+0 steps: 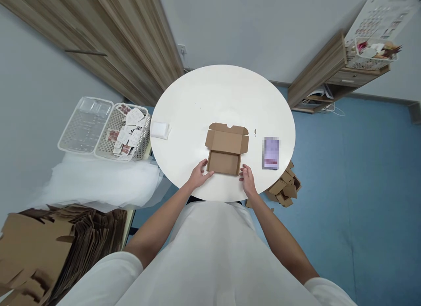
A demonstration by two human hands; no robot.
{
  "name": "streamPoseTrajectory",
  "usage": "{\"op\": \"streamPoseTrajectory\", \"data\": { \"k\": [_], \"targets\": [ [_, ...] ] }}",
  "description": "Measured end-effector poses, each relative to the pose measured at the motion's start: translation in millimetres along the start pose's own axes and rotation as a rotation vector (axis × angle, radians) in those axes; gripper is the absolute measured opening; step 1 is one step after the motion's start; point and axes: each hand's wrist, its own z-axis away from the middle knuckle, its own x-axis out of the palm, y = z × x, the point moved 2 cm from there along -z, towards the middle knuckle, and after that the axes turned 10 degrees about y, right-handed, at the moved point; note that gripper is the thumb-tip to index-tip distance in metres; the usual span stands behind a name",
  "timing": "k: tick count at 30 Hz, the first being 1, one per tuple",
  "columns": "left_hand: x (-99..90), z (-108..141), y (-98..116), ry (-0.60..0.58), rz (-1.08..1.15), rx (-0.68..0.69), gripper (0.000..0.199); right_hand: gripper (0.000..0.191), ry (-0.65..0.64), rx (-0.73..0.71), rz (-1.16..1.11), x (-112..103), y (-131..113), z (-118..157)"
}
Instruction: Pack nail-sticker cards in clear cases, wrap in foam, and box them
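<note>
A small brown cardboard box [224, 162] lies on the white round table [217, 93] near its front edge. Its lid is raised and tilted back, with the side flaps spread, and nothing shows inside the tray. My left hand [199, 174] is at the box's front left corner, thumb and fingers apart around it. At the right side, my right hand [247, 179] has its fingers slightly curled and apart, next to the box wall but with no grip on it.
White folded sheets [159, 130] lie at the table's left edge, and a pixelated purple item [271, 153] at its right. Left are white baskets [121, 132], white wrapping sheets [105, 181] and stacked flat cardboard [95, 235]. Folded boxes [285, 186] lie on the floor at right.
</note>
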Motion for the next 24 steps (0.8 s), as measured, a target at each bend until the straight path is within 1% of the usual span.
{"op": "streamPoseTrajectory", "data": {
  "k": [3, 6, 9, 12, 14, 15, 17, 19, 21, 23, 24],
  "targets": [
    [-2.7, 0.8, -3.9, 0.021, 0.056, -0.003, 0.071, 0.052, 0.026, -0.041, 0.031, -7.1, -0.4, 4.0],
    [-10.8, -0.2, -11.5, 0.053, 0.093, -0.063, 0.065, 0.052, 0.112, -0.104, 0.112, -13.5, -7.1, 12.5],
    [-26.0, -3.8, -22.7, 0.077, 0.081, -0.105, 0.054, 0.056, 0.181, -0.175, 0.169, -13.4, -19.6, 24.1],
    [-49.1, -9.4, -35.7, 0.076, 0.066, -0.067, 0.045, 0.053, 0.224, -0.286, 0.186, 0.5, -36.1, 36.1],
    [-69.4, -14.8, -45.0, 0.089, 0.044, -0.016, 0.041, 0.046, 0.221, -0.345, 0.172, 20.8, -47.8, 42.6],
    [-81.0, -18.2, -49.7, 0.111, 0.020, 0.012, 0.039, 0.042, 0.205, -0.366, 0.157, 34.6, -53.8, 45.3],
    [-106.7, -26.7, -58.9, 0.197, -0.045, 0.068, 0.035, 0.035, 0.143, -0.391, 0.126, 68.4, -65.8, 50.6],
    [-133.9, -37.4, -66.9, 0.325, -0.104, 0.113, 0.034, 0.030, 0.018, -0.392, 0.130, 107.6, -77.7, 56.8],
    [-160.0, -49.9, -72.5, 0.458, -0.119, 0.122, 0.037, 0.027, -0.114, -0.394, 0.163, 146.0, -89.2, 64.0],
    [-182.0, -64.4, -73.3, 0.532, -0.104, 0.154, 0.035, 0.027, -0.218, -0.386, 0.193, 178.4, -99.5, 70.0],
    [-191.1, -72.3, -71.9, 0.550, -0.095, 0.178, 0.033, 0.028, -0.265, -0.370, 0.207, 192.0, -103.8, 71.5]
  ]
}}
